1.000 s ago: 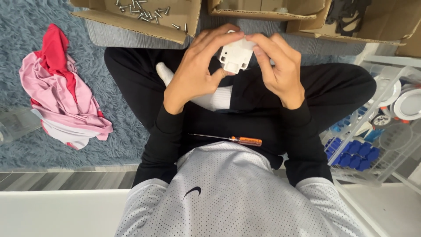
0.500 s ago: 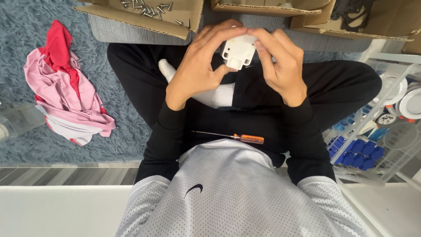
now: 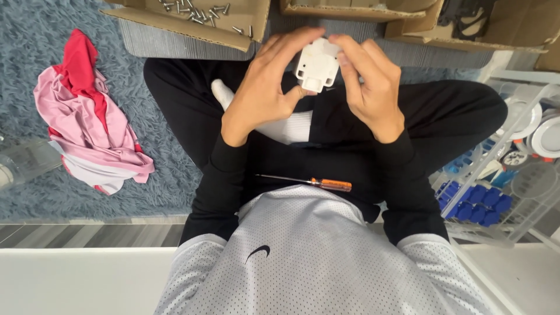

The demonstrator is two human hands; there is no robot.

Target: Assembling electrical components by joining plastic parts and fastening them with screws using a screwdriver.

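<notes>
I sit cross-legged in black trousers and look down at my lap. Both hands hold a small white plastic part (image 3: 317,65) up in front of me. My left hand (image 3: 269,87) grips its left side, thumb under its lower edge. My right hand (image 3: 368,84) grips its right side, fingers curled over the top. A screwdriver (image 3: 318,183) with an orange handle and thin shaft lies across my lap, below my hands, touched by neither.
An open cardboard box (image 3: 201,20) with several loose screws (image 3: 195,10) sits ahead on the grey shaggy rug (image 3: 35,35). More cardboard boxes (image 3: 501,23) stand at the top right. Pink and red cloth (image 3: 87,122) lies left. A wire rack (image 3: 496,175) with blue parts stands right.
The two hands have kept their grip on the white part and turned it slightly. The screwdriver has not moved.
</notes>
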